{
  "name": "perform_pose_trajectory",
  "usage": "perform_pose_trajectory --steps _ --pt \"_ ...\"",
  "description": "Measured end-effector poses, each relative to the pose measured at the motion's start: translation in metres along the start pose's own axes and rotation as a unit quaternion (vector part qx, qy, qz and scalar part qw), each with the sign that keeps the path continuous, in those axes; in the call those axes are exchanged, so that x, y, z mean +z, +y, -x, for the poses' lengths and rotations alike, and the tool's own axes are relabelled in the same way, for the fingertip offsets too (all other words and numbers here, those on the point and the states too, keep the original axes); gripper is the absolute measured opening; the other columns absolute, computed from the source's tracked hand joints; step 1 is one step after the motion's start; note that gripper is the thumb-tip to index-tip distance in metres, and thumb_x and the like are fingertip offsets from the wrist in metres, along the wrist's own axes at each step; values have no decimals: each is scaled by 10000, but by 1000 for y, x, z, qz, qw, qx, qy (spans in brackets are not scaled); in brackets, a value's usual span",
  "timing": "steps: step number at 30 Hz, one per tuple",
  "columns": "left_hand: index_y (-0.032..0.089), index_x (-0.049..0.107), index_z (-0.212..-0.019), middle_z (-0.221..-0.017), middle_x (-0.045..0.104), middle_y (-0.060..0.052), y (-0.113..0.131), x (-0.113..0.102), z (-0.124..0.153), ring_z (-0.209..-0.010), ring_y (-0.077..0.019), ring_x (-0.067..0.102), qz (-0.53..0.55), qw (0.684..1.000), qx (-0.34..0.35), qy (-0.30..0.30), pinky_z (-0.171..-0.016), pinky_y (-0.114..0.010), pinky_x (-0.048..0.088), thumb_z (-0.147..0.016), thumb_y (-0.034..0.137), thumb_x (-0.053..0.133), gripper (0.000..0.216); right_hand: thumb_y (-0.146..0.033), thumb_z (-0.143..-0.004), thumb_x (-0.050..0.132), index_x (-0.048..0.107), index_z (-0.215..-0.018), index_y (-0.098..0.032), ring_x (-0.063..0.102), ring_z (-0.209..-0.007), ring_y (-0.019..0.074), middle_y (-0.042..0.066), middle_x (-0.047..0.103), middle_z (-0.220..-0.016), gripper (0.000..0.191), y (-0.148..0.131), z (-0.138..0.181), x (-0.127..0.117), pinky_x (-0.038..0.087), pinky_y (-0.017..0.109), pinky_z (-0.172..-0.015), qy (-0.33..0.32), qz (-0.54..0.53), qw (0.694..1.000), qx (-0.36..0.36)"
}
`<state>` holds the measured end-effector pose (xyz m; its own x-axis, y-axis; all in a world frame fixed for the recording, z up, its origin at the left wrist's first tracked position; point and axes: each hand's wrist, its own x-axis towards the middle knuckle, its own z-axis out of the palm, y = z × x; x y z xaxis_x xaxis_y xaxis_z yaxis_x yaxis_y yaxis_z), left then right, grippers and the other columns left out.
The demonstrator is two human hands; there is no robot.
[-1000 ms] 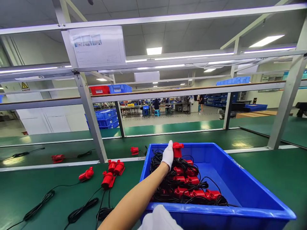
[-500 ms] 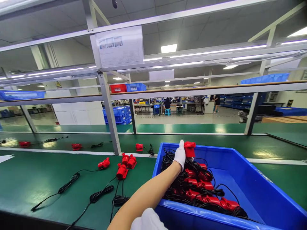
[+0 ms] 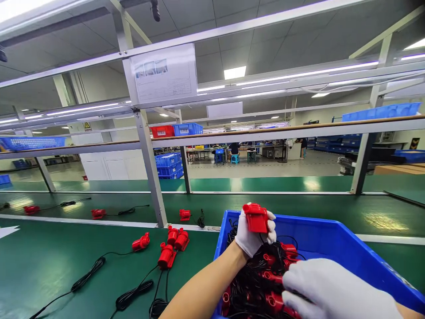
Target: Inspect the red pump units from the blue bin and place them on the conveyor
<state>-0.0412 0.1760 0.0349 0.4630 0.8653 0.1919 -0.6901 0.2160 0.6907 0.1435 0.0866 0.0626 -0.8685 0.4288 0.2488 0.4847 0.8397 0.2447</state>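
Note:
Above the blue bin, my left hand [image 3: 249,241] in a white glove is closed around a red pump [image 3: 257,218], holding it up with a black cable trailing below. My right hand [image 3: 327,288], also gloved, is over the bin's near right part, fingers apart and nothing seen in them. Beneath both hands, the blue bin [image 3: 308,220] contains many red pumps and bundled black cables. To the left, on the green bench, three red pumps [image 3: 167,255] stand close together, with a single red pump [image 3: 141,242] lying beside them, its tied cable stretching toward the front.
Behind the bench runs a green conveyor [image 3: 226,206] carrying several spaced red pumps, one a red pump [image 3: 184,215] near the upright. A metal post [image 3: 151,170] rises left of the bin. Overhead, a shelf [image 3: 265,133] spans the bench, with small bins on it.
My left hand has turned the pump and brought it slightly nearer. My right hand has come into view from the lower right, over the bin. The view has tilted up a little.

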Motion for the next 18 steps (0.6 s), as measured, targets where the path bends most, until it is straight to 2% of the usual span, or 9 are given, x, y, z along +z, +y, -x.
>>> perform_pose_trajectory --steps 3,6,9,12,15,17,18 --pt "91 651 -888 -632 576 -57 -1 4 1 -465 -189 585 -36 998 6 -54 -416 -278 363 -820 740 407 696 -456 -994 381 591 -717 -239 576 -573 146 -18 653 -688 409 29 6 7 302 277 -518 -34 -124 987 97" --pt "91 654 -863 -592 564 -54 0 11 2 -442 -195 577 -75 995 22 -58 -390 -289 391 -811 794 360 764 -586 -984 303 555 -722 -220 542 -632 141 -2 625 -713 516 47 4 13 389 246 -581 -22 -262 946 187" --pt "84 655 -860 -588 553 -54 0 19 4 -472 -164 546 -74 996 41 -42 -451 -273 412 -808 799 364 774 -645 -966 287 573 -761 -215 534 -681 144 16 615 -758 555 54 -3 11 460 241 -644 33 -402 893 200" --pt "88 646 -875 -667 584 -74 -3 28 9 -573 -152 518 -108 988 114 -3 -578 -278 427 -851 739 376 706 -651 -965 286 598 -785 -207 545 -658 136 26 626 -752 572 52 -9 4 486 233 -624 55 -496 849 174" --pt "121 611 -941 -872 630 -98 -8 34 18 -770 -194 557 -247 941 219 78 -796 -320 462 -918 678 362 610 -660 -966 278 612 -806 -193 600 -620 146 39 654 -715 596 49 -13 0 516 246 -603 56 -542 815 196" --pt "159 562 -1063 -991 612 -97 -11 33 24 -890 -217 568 -375 878 273 122 -895 -348 452 -951 653 346 551 -677 -956 293 605 -816 -195 624 -599 156 36 667 -693 591 48 -16 0 526 252 -588 52 -542 810 219" --pt "178 523 -1133 -1038 591 -99 -11 30 27 -923 -222 568 -439 836 304 125 -915 -364 452 -954 645 358 527 -692 -942 314 596 -803 -202 622 -585 155 30 665 -676 582 48 -16 -1 521 249 -576 57 -521 821 226"
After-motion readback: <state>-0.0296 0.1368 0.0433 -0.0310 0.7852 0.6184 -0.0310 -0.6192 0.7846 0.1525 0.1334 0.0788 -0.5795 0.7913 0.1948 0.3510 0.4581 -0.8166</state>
